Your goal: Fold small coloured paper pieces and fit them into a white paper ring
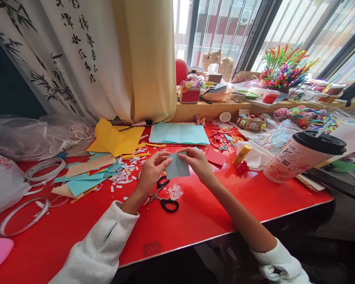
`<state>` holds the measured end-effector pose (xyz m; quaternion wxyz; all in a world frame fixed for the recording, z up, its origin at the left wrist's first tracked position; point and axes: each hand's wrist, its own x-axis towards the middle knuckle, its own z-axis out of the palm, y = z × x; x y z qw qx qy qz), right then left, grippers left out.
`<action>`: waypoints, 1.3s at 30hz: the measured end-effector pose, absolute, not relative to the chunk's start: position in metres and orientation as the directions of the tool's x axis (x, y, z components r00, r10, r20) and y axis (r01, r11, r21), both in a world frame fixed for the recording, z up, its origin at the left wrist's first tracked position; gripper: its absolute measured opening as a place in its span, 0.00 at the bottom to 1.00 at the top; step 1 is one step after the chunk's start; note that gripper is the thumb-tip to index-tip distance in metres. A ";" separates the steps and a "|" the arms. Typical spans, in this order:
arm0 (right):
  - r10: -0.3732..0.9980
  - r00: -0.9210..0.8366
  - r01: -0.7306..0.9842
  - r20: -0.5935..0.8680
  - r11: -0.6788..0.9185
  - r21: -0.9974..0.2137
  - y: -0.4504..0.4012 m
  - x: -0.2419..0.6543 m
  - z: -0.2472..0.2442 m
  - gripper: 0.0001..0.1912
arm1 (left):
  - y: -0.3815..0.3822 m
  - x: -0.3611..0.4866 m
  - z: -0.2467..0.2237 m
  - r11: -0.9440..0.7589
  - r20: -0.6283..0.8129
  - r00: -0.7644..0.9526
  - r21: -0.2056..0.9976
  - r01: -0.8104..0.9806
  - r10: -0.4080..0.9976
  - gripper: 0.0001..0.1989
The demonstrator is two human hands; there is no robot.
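Note:
A small light blue paper square [177,167] is held up above the red table [207,221]. My left hand [153,170] pinches its upper left corner between thumb and fingers. At its upper right corner, my right hand [197,162] grips the same paper. Below the hands lie black-handled scissors [157,195], partly spread, their upper handle close under the paper. Beside them is a small heap of clear, shiny scraps [175,191]. A red paper piece [215,157] and a yellow glue stick [241,155] are to the right of my right hand.
Paper strips [88,177], white scraps and tape rolls [44,169] cover the left side. Behind lie blue sheets [180,133] and yellow paper [118,138]. A lidded drink cup [301,157] stands at right. The table's front edge runs below the right forearm.

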<state>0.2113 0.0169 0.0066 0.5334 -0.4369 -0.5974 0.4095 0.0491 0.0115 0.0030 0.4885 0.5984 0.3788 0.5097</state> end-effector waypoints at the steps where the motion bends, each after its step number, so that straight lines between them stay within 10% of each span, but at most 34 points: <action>1: 0.961 -0.046 0.079 0.271 0.274 -0.958 0.017 0.211 0.007 0.11 | 0.012 0.049 0.002 -0.239 0.244 0.181 0.970 -0.051 0.953 0.17; 27: 0.974 -0.147 0.052 0.172 0.181 -0.982 0.014 0.209 0.011 0.16 | 0.008 0.047 0.006 -0.518 0.497 0.146 0.832 0.200 0.855 0.11; 39: 0.968 -0.151 0.157 0.200 0.223 -0.962 0.014 0.208 0.007 0.19 | 0.006 0.053 0.003 -0.364 0.345 0.157 0.924 0.116 0.925 0.12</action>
